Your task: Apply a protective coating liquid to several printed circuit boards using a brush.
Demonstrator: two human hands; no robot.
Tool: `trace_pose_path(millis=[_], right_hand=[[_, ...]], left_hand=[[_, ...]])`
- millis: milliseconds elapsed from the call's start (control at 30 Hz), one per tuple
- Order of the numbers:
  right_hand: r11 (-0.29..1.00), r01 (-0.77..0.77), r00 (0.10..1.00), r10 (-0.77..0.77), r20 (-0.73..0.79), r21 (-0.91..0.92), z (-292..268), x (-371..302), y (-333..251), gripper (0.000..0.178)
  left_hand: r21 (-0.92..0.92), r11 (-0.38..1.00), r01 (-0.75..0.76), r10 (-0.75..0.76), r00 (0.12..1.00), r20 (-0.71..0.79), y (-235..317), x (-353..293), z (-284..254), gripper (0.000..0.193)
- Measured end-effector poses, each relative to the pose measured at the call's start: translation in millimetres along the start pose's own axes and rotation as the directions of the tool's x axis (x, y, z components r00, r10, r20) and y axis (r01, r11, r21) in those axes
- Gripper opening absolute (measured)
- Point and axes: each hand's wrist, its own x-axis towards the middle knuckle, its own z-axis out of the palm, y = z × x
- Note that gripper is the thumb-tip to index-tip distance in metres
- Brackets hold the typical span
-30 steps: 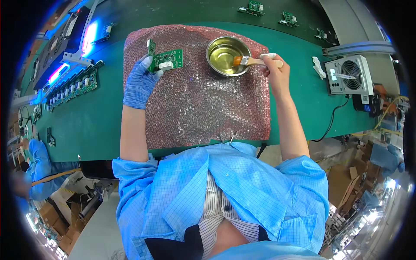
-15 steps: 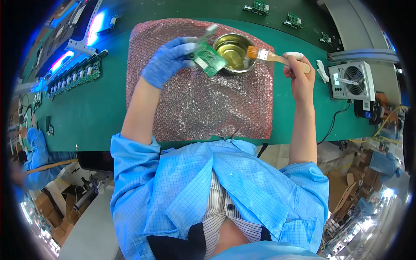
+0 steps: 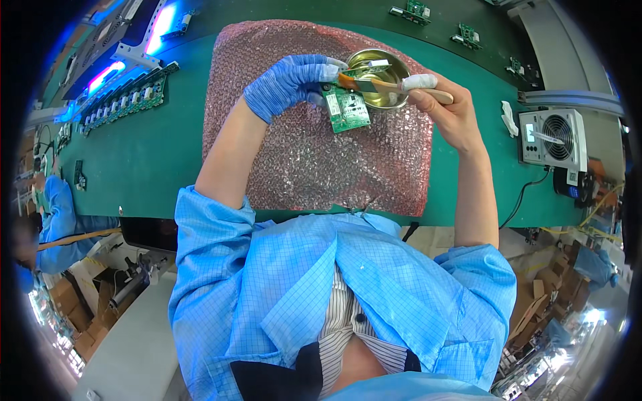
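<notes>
My left hand, in a blue glove, is closed on the edge of a green circuit board. White parts show on the board's upper face. My right hand is bare except for white wraps on its fingertips, and it pinches the wooden handle of a paintbrush. The orange bristles touch or nearly touch the board's top edge beside my left fingertips. Just behind lies a round metal bowl with clear yellowish liquid, partly hidden by the board and brush.
Pink bubble wrap covers the green table beneath the bowl. A white fan unit stands at the right, near a crumpled white tissue. A long row of circuit boards sits at the left under lights. A co-worker's blue sleeve shows far left.
The brush has moved left from the bowl's right rim to the board. The board has turned and now shows its face with white parts. The whole view has shifted slightly.
</notes>
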Motion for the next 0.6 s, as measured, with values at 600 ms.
trace_pose_path(millis=[600], right_hand=[[0.969, -0.153, 0.986, 0.162, 0.029, -0.195, 8.4, -16.6, -0.5, 0.021]], left_hand=[[0.106, 0.994, -0.021, 0.033, 0.993, -0.111, 2.2, -3.0, 3.0, 0.043]])
